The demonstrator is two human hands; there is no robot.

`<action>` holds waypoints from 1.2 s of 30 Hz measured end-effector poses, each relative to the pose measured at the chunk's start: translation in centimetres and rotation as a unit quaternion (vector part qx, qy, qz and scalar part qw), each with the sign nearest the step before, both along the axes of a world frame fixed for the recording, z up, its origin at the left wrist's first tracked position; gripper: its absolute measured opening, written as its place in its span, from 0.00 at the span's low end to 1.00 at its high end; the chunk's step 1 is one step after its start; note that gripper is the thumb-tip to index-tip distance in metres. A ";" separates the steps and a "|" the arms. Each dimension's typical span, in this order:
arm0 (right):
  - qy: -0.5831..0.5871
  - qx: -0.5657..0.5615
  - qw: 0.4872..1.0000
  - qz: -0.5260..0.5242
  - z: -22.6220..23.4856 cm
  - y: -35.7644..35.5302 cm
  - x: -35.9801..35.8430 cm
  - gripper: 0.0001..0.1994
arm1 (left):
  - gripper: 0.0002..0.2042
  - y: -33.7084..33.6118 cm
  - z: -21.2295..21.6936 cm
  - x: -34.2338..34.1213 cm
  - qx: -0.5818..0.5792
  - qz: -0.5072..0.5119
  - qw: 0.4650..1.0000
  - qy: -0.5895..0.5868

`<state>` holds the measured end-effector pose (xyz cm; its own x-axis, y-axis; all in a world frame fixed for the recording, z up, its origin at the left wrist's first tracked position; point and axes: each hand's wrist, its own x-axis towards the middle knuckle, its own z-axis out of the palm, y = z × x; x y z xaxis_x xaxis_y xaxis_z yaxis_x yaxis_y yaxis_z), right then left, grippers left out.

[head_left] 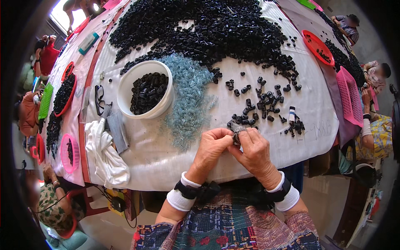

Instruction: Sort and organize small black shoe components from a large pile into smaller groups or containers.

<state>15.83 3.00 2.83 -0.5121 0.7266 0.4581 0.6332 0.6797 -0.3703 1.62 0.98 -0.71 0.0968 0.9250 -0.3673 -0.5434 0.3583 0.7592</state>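
My left hand [211,148] and my right hand [255,151] meet at the near middle of the white-covered table. Both are closed in a pinch on a small crumpled grey film [237,128], which looks like thin see-through plastic; whatever it wraps is hidden by my fingers. Just beyond my fingertips lie loose black plastic parts [249,109], short and tube-like. A heap of pale blue clear springs or coils [185,100] spreads to the left of them. Farther left stands a white tub [121,96] partly filled with black parts [149,93].
A large pile of black parts [200,33] covers the far table. Glasses [99,100], a white cloth [104,154] and a grey cloth [118,132] lie at left. A small white bottle [291,114] stands at right. Red trays [318,48] and a pink basket [349,96] flank the table; people sit around.
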 end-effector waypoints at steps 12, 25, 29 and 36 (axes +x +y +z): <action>0.048 0.003 0.999 0.016 -0.6 0.9 0.4 0.14 | 0.08 0.0 1.7 -0.3 -0.027 0.005 0.998 -0.050; 0.037 -0.009 0.997 0.063 -0.8 1.1 0.7 0.13 | 0.07 -0.2 -0.2 -0.5 0.035 -0.019 0.999 -0.023; 0.042 -0.006 0.997 0.068 -0.5 1.1 0.8 0.13 | 0.07 -0.1 0.1 -0.5 0.030 -0.033 0.998 -0.032; 0.127 -0.171 0.975 0.066 2.6 1.5 0.7 0.21 | 0.07 0.2 0.0 -0.9 0.064 0.004 0.995 -0.077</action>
